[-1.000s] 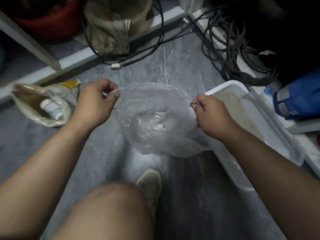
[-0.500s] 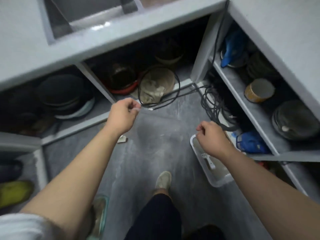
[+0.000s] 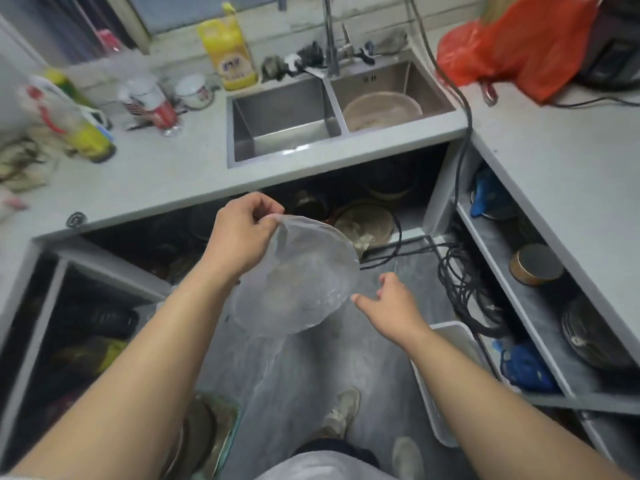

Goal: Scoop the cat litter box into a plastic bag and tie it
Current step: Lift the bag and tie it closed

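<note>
The left hand (image 3: 242,233) pinches the top edge of a thin, see-through plastic bag (image 3: 298,282) between thumb and fingers. The bag hangs in the air, puffed out round like a bubble, above the grey floor (image 3: 311,368). The right hand (image 3: 391,306) is near the bag's right side. Its fingers are spread out and loose, and it holds nothing. I cannot tell if a fingertip touches the bag.

The white plastic litter box (image 3: 450,379) sits on the floor, low on the right, partly hidden under the right arm.

A grey counter (image 3: 173,171) with a shiny metal double sink (image 3: 284,123) stands in front. A round tan bowl (image 3: 381,110) sits in the right half of the sink. A yellow bottle (image 3: 227,46) stands behind the sink. An orange plastic bag (image 3: 519,46) lies on the counter at the right. Black cables (image 3: 460,282) lie coiled on the floor by the open shelves.
</note>
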Demonstrator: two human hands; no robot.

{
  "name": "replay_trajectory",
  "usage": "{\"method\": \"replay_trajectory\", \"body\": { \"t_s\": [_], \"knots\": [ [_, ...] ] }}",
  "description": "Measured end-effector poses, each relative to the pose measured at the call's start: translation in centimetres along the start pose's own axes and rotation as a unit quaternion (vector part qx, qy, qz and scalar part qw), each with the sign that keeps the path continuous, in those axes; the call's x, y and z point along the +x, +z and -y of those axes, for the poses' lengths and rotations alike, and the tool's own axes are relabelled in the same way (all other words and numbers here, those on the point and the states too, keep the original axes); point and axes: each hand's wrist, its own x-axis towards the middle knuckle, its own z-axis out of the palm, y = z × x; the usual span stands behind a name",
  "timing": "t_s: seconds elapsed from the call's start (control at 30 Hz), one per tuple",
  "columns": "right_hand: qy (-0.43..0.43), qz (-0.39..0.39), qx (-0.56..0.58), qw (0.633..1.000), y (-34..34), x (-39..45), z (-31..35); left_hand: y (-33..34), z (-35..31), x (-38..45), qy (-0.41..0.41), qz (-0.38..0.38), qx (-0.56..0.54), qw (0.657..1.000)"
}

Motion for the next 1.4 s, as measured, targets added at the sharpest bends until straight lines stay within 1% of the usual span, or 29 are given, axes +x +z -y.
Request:
{"method": "replay_trajectory", "body": {
  "t_s": [0.13,0.27,0.3,0.37,0.43,0.5,0.57,0.63,0.73,0.8,0.9,1.0,1.07,1.1,1.17,1.27,1.33,1.4],
  "knots": [
    [0.007,0.026,-0.018,0.999,-1.6,-3.3,-0.2,-1.2,-2.6,-4.4,-0.008,-0.042,-0.018,0.999],
    [-0.005,0.014,-0.069,0.998,-3.1,-5.7,-1.8,-2.0,-4.4,-8.6,-0.013,-0.093,-0.043,0.995],
    [-0.006,0.021,-0.058,0.998,-3.6,-6.3,-2.0,-2.2,-4.6,-9.7,-0.016,-0.105,-0.046,0.993],
    [0.004,0.036,0.01,0.999,-4.7,-7.8,-2.0,-2.8,-4.9,-11.8,-0.024,-0.12,-0.045,0.991],
    [0.015,0.027,0.089,0.996,-5.7,-9.3,-1.4,-3.4,-5.1,-13.9,-0.031,-0.13,-0.05,0.99],
    [0.019,0.013,0.108,0.994,-6.5,-10.4,-0.7,-3.8,-5.2,-15.8,-0.035,-0.137,-0.063,0.988],
    [0.005,-0.014,0.064,0.998,-6.9,-10.9,-0.6,-4.1,-5.4,-17.4,-0.036,-0.139,-0.08,0.986],
    [-0.024,-0.035,-0.004,0.999,-7.3,-10.9,-1.1,-4.4,-5.4,-18.7,-0.037,-0.144,-0.089,0.985],
    [-0.043,-0.053,-0.096,0.993,-8.6,-11.2,-1.7,-5.9,-4.5,-20.2,-0.055,-0.165,-0.091,0.981],
    [-0.066,-0.073,-0.115,0.988,-9.8,-11.7,-1.5,-7.2,-3.3,-21.1,-0.075,-0.184,-0.088,0.976],
    [-0.101,-0.082,-0.15,0.98,-11.9,-12.5,-0.9,-9.4,-1.4,-22.4,-0.102,-0.21,-0.059,0.971],
    [-0.16,-0.06,-0.245,0.954,-13.4,-13.7,0.2,-11.1,0.4,-23.9,-0.125,-0.219,-0.051,0.966],
    [-0.196,-0.071,-0.301,0.931,-13.9,-14.5,1.0,-11.8,1.1,-24.6,-0.129,-0.225,-0.054,0.964],
    [-0.198,-0.081,-0.319,0.923,-14.0,-14.9,1.4,-12.0,1.2,-25.0,-0.13,-0.229,-0.052,0.963],
    [-0.167,-0.083,-0.363,0.913,-14.0,-15.8,1.8,-12.3,1.7,-25.4,-0.134,-0.239,-0.056,0.96],
    [-0.11,-0.019,-0.42,0.901,-14.5,-16.7,2.0,-12.9,2.4,-25.6,-0.148,-0.255,-0.066,0.953],
    [-0.074,0.008,-0.407,0.91,-14.9,-16.6,1.8,-13.1,2.9,-25.4,-0.156,-0.259,-0.061,0.951],
    [-0.05,0.026,-0.34,0.939,-15.7,-15.9,1.6,-12.9,3.3,-25.3,-0.167,-0.266,-0.052,0.948]
  ]
}}
